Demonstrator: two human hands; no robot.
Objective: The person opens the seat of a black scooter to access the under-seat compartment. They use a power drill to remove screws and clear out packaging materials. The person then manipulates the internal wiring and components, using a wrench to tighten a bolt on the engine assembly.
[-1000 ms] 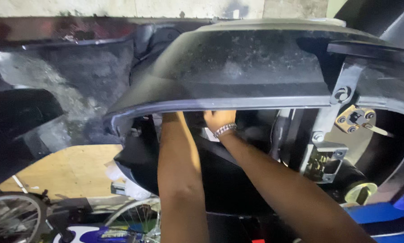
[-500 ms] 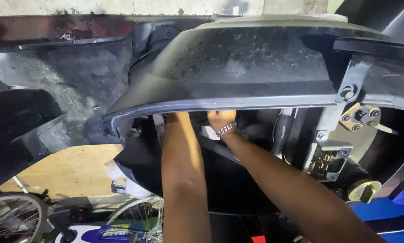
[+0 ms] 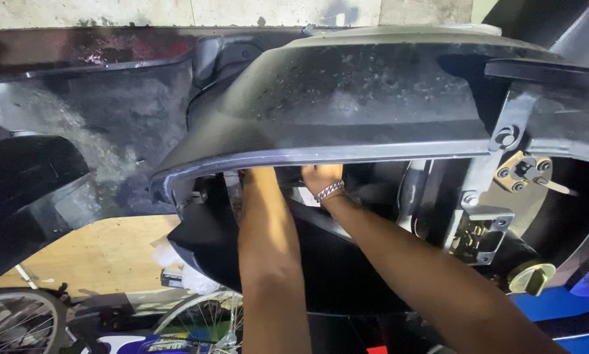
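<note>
Both my arms reach up under a dusty black plastic scooter body panel (image 3: 347,98). My left hand is hidden behind the panel's lower rim (image 3: 321,156); only the forearm (image 3: 268,242) shows. Of my right hand (image 3: 322,177), only the heel and wrist show, with a metal bracelet (image 3: 329,191) on the wrist. The fingers of both hands are out of sight inside the dark cavity, so what they touch is not visible.
A brass-coloured latch bracket (image 3: 523,172) and a grey metal bracket (image 3: 481,233) sit on the frame at right. A round cap (image 3: 532,276) lies lower right. Bicycle wheels (image 3: 19,324) and a wooden board (image 3: 98,252) are below left. A blue part (image 3: 550,305) shows at the bottom right.
The view has shifted slightly; both arms stay reaching under the panel rim, with the right wrist holding almost the same spot.
</note>
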